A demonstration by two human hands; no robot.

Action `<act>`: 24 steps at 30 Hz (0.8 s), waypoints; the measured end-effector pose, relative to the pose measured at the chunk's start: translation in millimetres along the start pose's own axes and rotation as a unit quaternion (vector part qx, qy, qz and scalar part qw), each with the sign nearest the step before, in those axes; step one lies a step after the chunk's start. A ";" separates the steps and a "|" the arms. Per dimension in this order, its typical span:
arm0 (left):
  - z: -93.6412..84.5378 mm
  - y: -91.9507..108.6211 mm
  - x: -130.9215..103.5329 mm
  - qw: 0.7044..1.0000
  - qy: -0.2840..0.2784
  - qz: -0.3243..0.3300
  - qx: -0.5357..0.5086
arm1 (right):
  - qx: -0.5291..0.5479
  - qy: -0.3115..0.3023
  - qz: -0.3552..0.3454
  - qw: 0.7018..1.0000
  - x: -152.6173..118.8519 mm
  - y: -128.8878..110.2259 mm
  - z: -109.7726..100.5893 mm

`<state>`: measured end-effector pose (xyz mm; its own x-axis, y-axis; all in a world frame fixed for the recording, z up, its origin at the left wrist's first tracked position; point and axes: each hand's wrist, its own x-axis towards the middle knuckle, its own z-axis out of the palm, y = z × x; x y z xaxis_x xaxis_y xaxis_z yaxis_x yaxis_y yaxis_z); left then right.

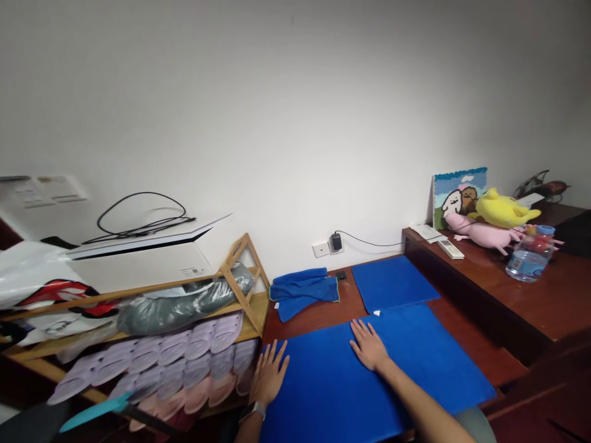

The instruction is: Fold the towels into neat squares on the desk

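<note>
A large blue cloth (323,394) lies spread flat over the near part of the brown table. My left hand (270,372) rests at its left edge, fingers stretched out, with a watch on the wrist. Near the cloth's far edge, my right hand (369,346) lies palm down with fingers spread. Neither hand grips anything. Just beyond, a folded blue cloth (392,283) with a small white tag lies flat at the right. A crumpled blue cloth (305,292) sits at the back left of the table.
A wooden rack (249,307) at the left holds rows of lilac and pink clogs (201,339). A white box (148,264) tops it. On the raised right-hand surface are a bottle (530,255), plush toys (501,209) and a remote (451,248). A black charger (336,241) is plugged into the wall.
</note>
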<state>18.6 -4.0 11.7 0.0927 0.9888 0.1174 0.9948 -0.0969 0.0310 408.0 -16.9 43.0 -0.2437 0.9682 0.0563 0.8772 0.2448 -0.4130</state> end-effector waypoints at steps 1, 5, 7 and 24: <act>4.5 -3.1 0.4 1.000 -0.002 -0.004 0.005 | -0.007 0.001 0.012 1.000 -2.4 13.7 0.5; 13.5 -8.8 -1.5 1.000 0.015 0.003 0.011 | -0.071 0.022 0.124 0.990 -26.4 104.6 -18.9; 14.2 -8.1 -2.1 1.000 0.022 0.007 0.011 | -0.104 0.017 0.201 0.974 -41.7 158.8 -36.8; 5.2 3.8 -4.9 1.000 0.027 0.003 -0.001 | -0.186 0.053 0.296 0.935 -52.2 200.4 -79.0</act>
<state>22.1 -8.7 6.2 0.0961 0.9805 0.1712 0.9941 -0.1032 0.0330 629.2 -14.3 29.0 0.3560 0.9343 0.0157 0.9332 -0.3547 -0.0572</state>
